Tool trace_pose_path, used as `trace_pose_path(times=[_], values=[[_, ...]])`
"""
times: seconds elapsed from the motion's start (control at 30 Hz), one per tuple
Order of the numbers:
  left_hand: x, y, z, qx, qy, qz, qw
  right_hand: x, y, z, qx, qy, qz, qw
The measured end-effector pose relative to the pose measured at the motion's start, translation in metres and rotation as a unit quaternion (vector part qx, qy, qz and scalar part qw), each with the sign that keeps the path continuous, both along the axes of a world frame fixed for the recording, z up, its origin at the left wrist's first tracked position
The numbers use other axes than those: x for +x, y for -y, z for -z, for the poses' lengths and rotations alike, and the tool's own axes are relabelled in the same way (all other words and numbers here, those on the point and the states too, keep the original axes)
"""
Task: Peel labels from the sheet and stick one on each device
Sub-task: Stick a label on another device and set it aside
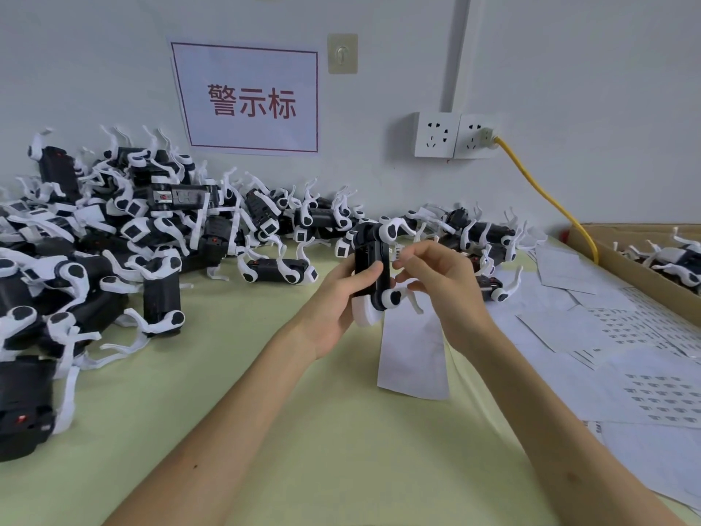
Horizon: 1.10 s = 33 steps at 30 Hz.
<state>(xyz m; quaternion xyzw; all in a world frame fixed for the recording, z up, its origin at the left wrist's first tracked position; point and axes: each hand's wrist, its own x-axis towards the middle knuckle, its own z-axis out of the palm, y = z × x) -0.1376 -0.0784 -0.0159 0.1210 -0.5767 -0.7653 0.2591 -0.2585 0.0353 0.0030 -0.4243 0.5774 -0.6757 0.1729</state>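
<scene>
Pale green counter (265,392), white wall (569,70) with sockets (436,134), left grip (339,298) clasping a device (371,248), right grip (440,286) pinched, contents unclear.

The black and white plastic device (371,267) has a smooth, faintly glossy black body and matt white joints, like the heaped black and white plastic devices (132,229). The pale green bench cover (246,392) looks matt and even. The plain white paper sheet (413,354) and printed white label sheets (645,389) are smooth; the brown cardboard box (626,273) is dull.
</scene>
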Motion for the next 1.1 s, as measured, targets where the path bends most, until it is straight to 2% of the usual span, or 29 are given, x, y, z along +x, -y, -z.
trace_pose_path(times=[0.37, 0.83, 1.1], values=[[0.0, -0.002, 0.002, -0.057, 0.006, -0.01, 0.998, -0.002, 0.004, 0.004, -0.006, -0.003, 0.018, 1.0], [0.0, -0.003, 0.002, -0.084, 0.015, -0.024, 0.996, -0.002, 0.006, 0.008, -0.024, -0.012, 0.022, 0.999], [0.0, -0.003, 0.003, -0.099, 0.025, -0.033, 0.994, -0.003, 0.008, 0.011, -0.023, -0.056, 0.032, 0.998]])
